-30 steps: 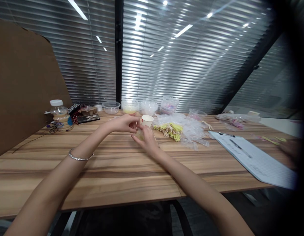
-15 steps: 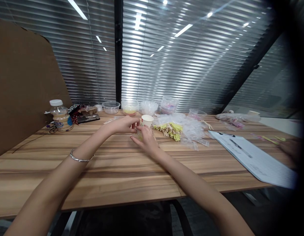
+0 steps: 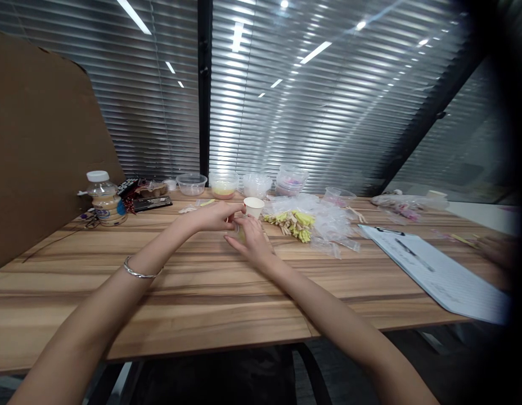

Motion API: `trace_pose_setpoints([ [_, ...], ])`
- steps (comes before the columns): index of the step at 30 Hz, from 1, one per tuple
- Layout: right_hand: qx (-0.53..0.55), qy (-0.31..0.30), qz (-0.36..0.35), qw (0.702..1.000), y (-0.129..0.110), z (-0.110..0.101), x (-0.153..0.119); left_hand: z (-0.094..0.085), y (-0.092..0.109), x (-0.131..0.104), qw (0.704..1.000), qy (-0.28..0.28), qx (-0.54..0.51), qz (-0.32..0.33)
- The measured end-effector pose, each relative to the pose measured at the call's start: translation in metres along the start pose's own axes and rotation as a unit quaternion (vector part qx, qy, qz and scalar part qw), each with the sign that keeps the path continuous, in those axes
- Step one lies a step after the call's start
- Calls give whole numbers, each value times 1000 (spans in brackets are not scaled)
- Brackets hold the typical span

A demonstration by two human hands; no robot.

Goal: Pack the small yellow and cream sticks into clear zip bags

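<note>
– Gripping anything with left hand (image 3: 217,216) or right hand (image 3: 253,242)?
– Can't tell, with fingers bent around a small clear item (image 3: 240,232), half hidden between both hands.
– Worried?
– Slightly. Could tip the paper cup (image 3: 254,208), just beside at one o'clock, by swinging a knuckle wide, or drop the item through too loose a pinch.
</note>
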State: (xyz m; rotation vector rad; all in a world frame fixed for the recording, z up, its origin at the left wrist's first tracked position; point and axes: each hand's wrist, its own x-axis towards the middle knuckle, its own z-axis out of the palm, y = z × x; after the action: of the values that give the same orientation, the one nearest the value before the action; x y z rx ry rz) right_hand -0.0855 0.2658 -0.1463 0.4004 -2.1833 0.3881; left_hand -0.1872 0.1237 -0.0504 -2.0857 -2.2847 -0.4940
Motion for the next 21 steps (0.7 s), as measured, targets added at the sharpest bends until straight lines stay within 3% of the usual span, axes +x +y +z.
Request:
trace_pose_setpoints([
  [21,-18,6,-9,1000,-6,-2,-1,9,0,5,1000,-5,19,17],
])
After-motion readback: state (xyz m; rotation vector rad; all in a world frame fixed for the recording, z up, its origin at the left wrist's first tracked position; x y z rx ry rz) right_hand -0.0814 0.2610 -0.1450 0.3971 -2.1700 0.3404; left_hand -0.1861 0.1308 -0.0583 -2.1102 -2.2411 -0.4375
